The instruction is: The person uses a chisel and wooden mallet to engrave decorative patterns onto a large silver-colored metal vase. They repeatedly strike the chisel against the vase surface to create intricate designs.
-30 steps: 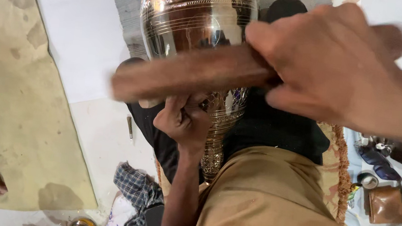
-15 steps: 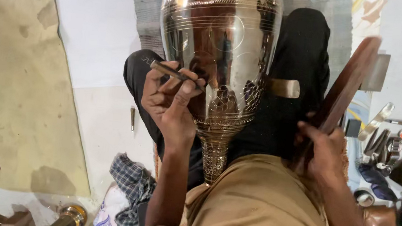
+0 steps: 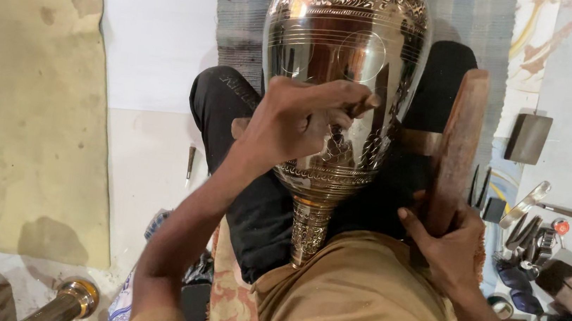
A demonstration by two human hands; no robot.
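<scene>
Vase (image 3: 340, 81): engraved brass, centre, lying on lap, neck near.
Left hand (image 3: 297, 123): clamped on chisel (image 3: 365, 104), tip against vase belly; keep steady.
Right hand (image 3: 448, 252): clamped on mallet (image 3: 459, 140), right; light square taps advisable.

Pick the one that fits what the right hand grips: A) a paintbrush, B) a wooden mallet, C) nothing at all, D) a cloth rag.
B: the right hand has its grip closed round the wooden mallet, held upright beside the engraved metal vase, while the left hand presses a small tool to the vase.
</scene>
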